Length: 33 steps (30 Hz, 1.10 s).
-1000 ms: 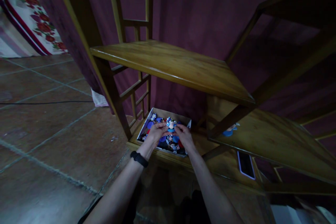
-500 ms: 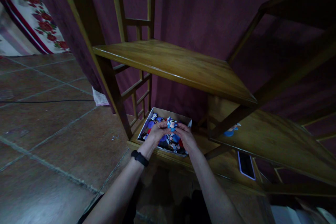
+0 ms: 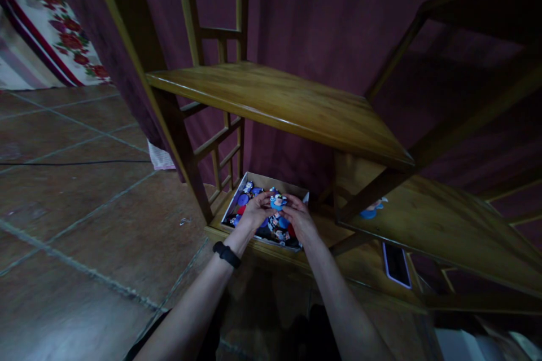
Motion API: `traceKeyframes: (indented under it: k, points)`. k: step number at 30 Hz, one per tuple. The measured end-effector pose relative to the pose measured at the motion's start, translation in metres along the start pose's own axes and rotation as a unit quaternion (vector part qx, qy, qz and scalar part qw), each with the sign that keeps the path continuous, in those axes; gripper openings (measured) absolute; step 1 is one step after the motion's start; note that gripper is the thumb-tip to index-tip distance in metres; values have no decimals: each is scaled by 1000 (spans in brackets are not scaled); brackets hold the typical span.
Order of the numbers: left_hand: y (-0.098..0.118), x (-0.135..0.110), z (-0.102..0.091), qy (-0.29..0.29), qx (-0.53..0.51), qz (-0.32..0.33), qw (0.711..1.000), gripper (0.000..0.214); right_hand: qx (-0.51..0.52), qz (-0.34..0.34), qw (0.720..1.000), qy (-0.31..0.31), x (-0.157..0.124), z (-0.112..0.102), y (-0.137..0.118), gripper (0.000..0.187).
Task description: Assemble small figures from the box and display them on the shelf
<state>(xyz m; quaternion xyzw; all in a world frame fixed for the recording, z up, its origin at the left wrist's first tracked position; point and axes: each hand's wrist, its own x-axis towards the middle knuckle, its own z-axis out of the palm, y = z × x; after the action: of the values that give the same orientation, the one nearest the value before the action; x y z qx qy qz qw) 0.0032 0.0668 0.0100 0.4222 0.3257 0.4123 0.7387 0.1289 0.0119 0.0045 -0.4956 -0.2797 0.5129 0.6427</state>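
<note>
A shallow open box [image 3: 237,198] full of several small blue, red and white toy figures sits on the bottom board of a wooden shelf unit. Both my hands reach into it. My left hand [image 3: 254,212], with a black band on the wrist, and my right hand [image 3: 298,220] pinch one small blue figure [image 3: 277,201] between their fingertips just above the pile. Another blue figure [image 3: 372,210] lies alone on the low shelf to the right.
The wide wooden shelf [image 3: 279,104] juts out above the box. A phone [image 3: 396,264] lies on the bottom board at the right. Brown floor tiles [image 3: 84,225] spread to the left, crossed by a black cable [image 3: 71,164]. A dark red curtain hangs behind.
My hands have stayed over the box, holding the blue figure slightly higher. The view has shifted a little.
</note>
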Motion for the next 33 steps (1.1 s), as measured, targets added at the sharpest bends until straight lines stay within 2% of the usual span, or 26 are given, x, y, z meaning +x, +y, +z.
traceKeyframes:
  k: [6,21,33]
  points:
    - [-1,0,0,-1,17,8,1000,48,-19,-5,1000,2,2,-2,1,44]
    - [-5,6,-3,-10,13,41,999,44,-5,-10,1000,-5,2,1,1,39]
    - [0,1,0,17,20,3,1000,53,57,22,998,8,1,2,1,32]
